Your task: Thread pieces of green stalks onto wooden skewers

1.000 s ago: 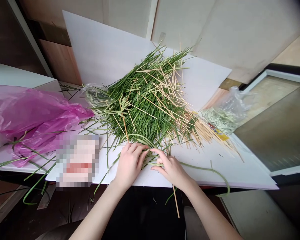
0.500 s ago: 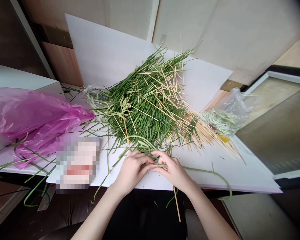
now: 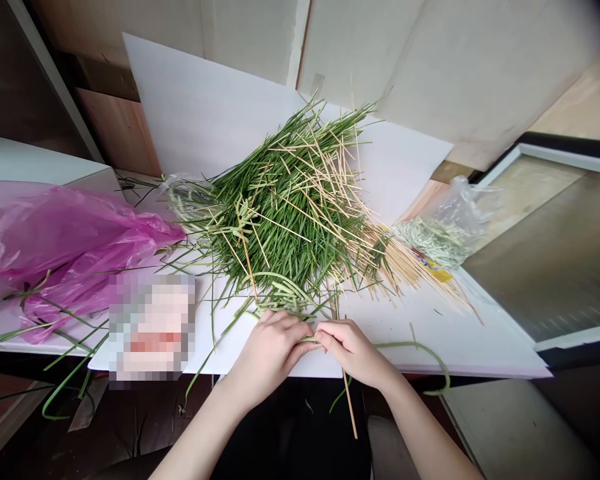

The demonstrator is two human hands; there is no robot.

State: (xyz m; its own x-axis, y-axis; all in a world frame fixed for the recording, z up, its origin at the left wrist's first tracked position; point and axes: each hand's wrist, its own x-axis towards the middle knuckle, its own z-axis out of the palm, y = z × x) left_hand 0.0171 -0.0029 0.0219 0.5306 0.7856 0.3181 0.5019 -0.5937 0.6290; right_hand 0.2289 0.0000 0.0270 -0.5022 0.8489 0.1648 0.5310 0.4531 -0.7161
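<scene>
My left hand (image 3: pixel 275 350) and my right hand (image 3: pixel 353 350) meet at the front edge of the table. Both are closed in a pinch on a long green stem (image 3: pixel 309 339), a short piece of which shows between them. On the right a green stem (image 3: pixel 443 363) curves out past my right hand and droops over the table edge. Below my right hand, a thin wooden skewer (image 3: pixel 351 408) points down past the edge; whether it is held is hidden. Just beyond my fingers lie pale green stems (image 3: pixel 285 288). A skewer (image 3: pixel 247 257) bearing knotted green pieces (image 3: pixel 243 217) rests behind my left hand.
A large heap of green stems (image 3: pixel 290 227) covers the middle of the white table (image 3: pixel 405 333), with loose skewers (image 3: pixel 410 257) on its right. A pink plastic bag (image 3: pixel 80 243) lies left, near a blurred-out object (image 3: pixel 155 327). A clear bag (image 3: pixel 445 227) sits right.
My hands have drawn close together, and my right fingers have folded from a spread pinch into a tighter grip on the stem. The whole view has shifted slightly.
</scene>
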